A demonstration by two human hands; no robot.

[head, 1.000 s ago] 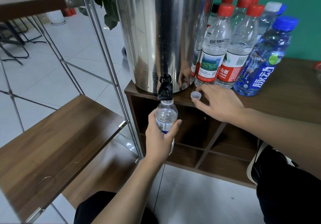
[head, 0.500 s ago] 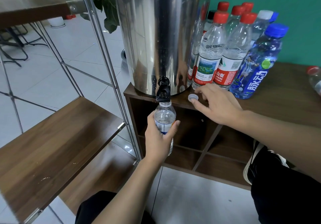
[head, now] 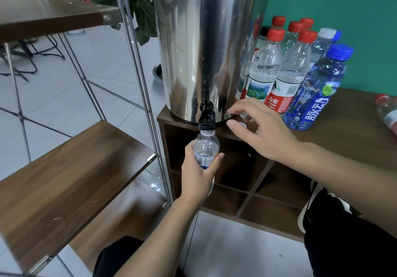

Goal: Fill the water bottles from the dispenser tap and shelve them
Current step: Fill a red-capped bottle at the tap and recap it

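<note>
1. At your ten o'clock a leafy green plant (head: pixel 137 8) stands behind the metal frame.
2. At nine o'clock you see black chair legs (head: pixel 28 55) on the pale tiled floor (head: pixel 64 87).
3. At two o'clock a teal wall (head: pixel 343 4) rises behind the cabinet.
4. At four o'clock your black shoe with a white sole (head: pixel 311 208) rests by the cabinet's foot.
5. A small grey pot (head: pixel 158 77) sits on the floor at eleven o'clock, partly hidden.

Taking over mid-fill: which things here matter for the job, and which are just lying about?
In play:
small bottle, gripped by left hand under tap
dispenser
white cap by right hand
capped bottles
wooden shelf

Lying about:
plant
chair legs
</note>
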